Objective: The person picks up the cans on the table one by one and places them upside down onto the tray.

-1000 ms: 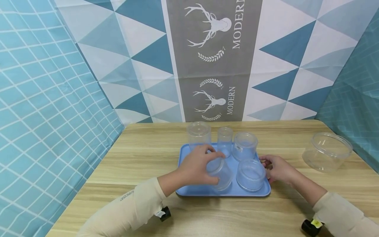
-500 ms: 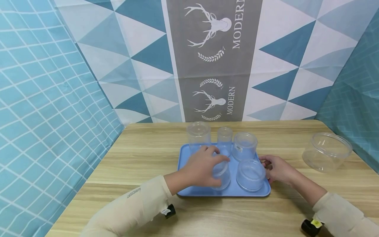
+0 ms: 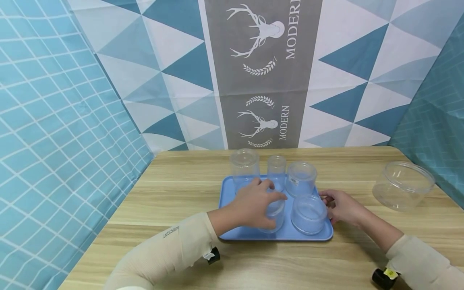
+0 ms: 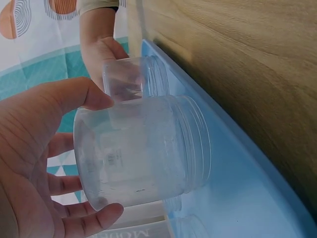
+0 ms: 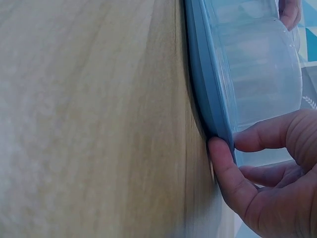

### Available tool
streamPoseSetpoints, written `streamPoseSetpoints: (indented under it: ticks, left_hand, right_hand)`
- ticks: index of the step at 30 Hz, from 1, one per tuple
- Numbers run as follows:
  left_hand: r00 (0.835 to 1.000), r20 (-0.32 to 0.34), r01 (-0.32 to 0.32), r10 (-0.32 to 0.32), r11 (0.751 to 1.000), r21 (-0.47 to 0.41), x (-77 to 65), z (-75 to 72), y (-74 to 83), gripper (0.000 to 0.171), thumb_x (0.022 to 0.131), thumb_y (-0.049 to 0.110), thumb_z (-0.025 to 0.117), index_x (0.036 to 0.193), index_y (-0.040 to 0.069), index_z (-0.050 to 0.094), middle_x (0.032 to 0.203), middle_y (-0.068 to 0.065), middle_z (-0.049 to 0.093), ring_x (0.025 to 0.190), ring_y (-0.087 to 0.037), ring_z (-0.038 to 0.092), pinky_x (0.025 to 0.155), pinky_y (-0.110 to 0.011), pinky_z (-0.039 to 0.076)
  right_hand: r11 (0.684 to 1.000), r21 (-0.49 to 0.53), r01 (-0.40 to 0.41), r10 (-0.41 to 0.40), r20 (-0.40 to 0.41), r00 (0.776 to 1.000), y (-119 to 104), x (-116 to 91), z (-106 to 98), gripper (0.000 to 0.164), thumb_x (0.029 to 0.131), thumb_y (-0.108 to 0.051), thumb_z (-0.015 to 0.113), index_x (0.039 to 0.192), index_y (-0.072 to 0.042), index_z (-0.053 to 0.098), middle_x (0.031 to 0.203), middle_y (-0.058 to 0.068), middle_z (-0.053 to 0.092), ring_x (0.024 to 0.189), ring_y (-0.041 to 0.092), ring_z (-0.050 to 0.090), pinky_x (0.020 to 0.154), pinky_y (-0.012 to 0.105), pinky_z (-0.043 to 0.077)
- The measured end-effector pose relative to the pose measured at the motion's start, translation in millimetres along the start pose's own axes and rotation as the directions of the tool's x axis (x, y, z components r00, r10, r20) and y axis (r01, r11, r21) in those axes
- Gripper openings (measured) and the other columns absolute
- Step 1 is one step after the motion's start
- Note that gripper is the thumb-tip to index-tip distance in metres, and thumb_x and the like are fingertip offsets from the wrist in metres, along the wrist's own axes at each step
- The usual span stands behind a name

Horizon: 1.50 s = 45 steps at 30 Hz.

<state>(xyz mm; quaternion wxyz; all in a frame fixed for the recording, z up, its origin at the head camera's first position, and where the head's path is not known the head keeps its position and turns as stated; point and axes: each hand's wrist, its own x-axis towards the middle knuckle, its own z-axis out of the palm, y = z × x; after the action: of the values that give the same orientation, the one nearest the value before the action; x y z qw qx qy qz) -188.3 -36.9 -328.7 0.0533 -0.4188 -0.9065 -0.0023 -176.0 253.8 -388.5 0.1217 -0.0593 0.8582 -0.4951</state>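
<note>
My left hand (image 3: 253, 204) grips a clear plastic jar (image 3: 274, 218) with thumb and fingers spread around its sides. In the left wrist view the jar's threaded mouth faces down at the blue tray (image 4: 235, 163); whether it touches the tray is hard to tell. With thumb and finger, my right hand (image 3: 343, 207) pinches the tray's right rim, as the right wrist view shows. Close beside that hand, a low wide clear jar (image 3: 309, 214) stands on the tray. Behind are a tall jar (image 3: 245, 165), a narrow jar (image 3: 276, 171) and a medium jar (image 3: 301, 179) with a small label.
A large round clear container (image 3: 402, 187) stands apart on the wooden table (image 3: 174, 193), to the right. Patterned cloth (image 3: 268, 80) hangs behind the table, and blue checked cloth (image 3: 54, 133) borders its left side.
My left hand has shifted right along the tray with its jar, which now stands straighter and nearer the low wide jar. The right hand keeps its place on the rim.
</note>
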Motion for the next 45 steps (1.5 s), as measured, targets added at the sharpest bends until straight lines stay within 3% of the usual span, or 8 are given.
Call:
streamPoseSetpoints:
  ticks: [13, 19, 26, 31, 39, 42, 45]
  left_hand:
    - [0.997, 0.071, 0.014, -0.017, 0.999, 0.042, 5.2, -5.5, 4.1, 0.062, 0.078, 0.042, 0.073, 0.137, 0.037, 0.055, 0.137, -0.004, 0.05, 0.113, -0.025, 0.049, 0.057, -0.03, 0.05]
    - [0.993, 0.111, 0.02, -0.028, 0.997, 0.073, 6.7, -10.5, 6.9, 0.063, 0.081, 0.043, 0.073, 0.141, 0.035, 0.052, 0.139, -0.004, 0.049, 0.118, -0.026, 0.05, 0.07, -0.036, 0.055]
    - [0.99, 0.13, 0.035, -0.046, 0.996, 0.085, 6.8, -14.0, 12.1, 0.07, 0.081, 0.048, 0.073, 0.143, 0.03, 0.049, 0.144, -0.008, 0.046, 0.124, -0.031, 0.048, 0.088, -0.041, 0.053]
    - [0.998, 0.056, 0.032, -0.034, 0.999, 0.038, 5.3, -14.4, 15.2, 0.068, 0.082, 0.047, 0.072, 0.142, 0.024, 0.049, 0.144, -0.01, 0.045, 0.129, -0.03, 0.044, 0.097, -0.042, 0.048]
    - [0.991, -0.124, -0.051, 0.042, 0.996, -0.072, 5.9, -16.1, 22.7, 0.053, 0.084, 0.041, 0.074, 0.128, 0.017, 0.06, 0.124, -0.002, 0.056, 0.114, -0.018, 0.052, 0.093, -0.03, 0.047]
    - [0.988, -0.146, -0.068, 0.053, 0.992, -0.104, 7.7, -15.0, 25.9, 0.049, 0.084, 0.039, 0.074, 0.125, 0.016, 0.062, 0.122, -0.001, 0.058, 0.113, -0.016, 0.052, 0.093, -0.027, 0.047]
    - [0.984, -0.172, -0.073, 0.05, 0.989, -0.132, 9.6, -13.6, 29.3, 0.045, 0.084, 0.037, 0.074, 0.123, 0.016, 0.064, 0.12, 0.0, 0.059, 0.112, -0.015, 0.053, 0.093, -0.026, 0.046]
  right_hand:
    - [1.0, -0.017, -0.004, 0.004, -0.005, 1.0, 2.7, 1.0, 0.0, 0.066, 0.077, 0.014, 0.06, 0.136, 0.021, 0.034, 0.106, 0.023, 0.052, 0.085, 0.024, 0.058, 0.059, 0.04, 0.058]
    - [1.0, -0.022, 0.005, -0.005, -0.011, 1.0, 2.8, 0.2, 0.6, 0.065, 0.078, 0.013, 0.061, 0.136, 0.022, 0.034, 0.105, 0.022, 0.053, 0.083, 0.024, 0.058, 0.058, 0.038, 0.058]
    - [0.997, -0.043, 0.057, -0.058, -0.015, 0.998, 3.4, -3.5, -0.5, 0.062, 0.08, 0.008, 0.064, 0.134, 0.022, 0.038, 0.103, 0.021, 0.057, 0.082, 0.024, 0.06, 0.058, 0.036, 0.057]
    - [0.992, -0.115, 0.054, -0.061, -0.055, 0.997, 1.6, -8.9, -3.0, 0.055, 0.083, 0.005, 0.065, 0.132, 0.019, 0.044, 0.108, 0.023, 0.059, 0.092, 0.03, 0.062, 0.064, 0.034, 0.056]
    - [0.988, -0.146, 0.054, -0.069, -0.1, 0.993, -2.5, -18.9, -9.6, 0.047, 0.084, 0.004, 0.064, 0.128, 0.012, 0.051, 0.112, 0.023, 0.057, 0.088, 0.026, 0.06, 0.062, 0.033, 0.057]
    - [0.974, -0.21, 0.08, -0.106, -0.115, 0.988, -5.7, -22.9, -13.4, 0.044, 0.084, -0.001, 0.066, 0.125, 0.01, 0.055, 0.11, 0.022, 0.058, 0.087, 0.025, 0.06, 0.061, 0.032, 0.055]
    - [0.941, -0.316, 0.117, -0.17, -0.145, 0.975, -9.9, -26.6, -17.7, 0.039, 0.083, -0.004, 0.07, 0.119, 0.007, 0.06, 0.104, 0.018, 0.062, 0.086, 0.025, 0.062, 0.062, 0.031, 0.054]
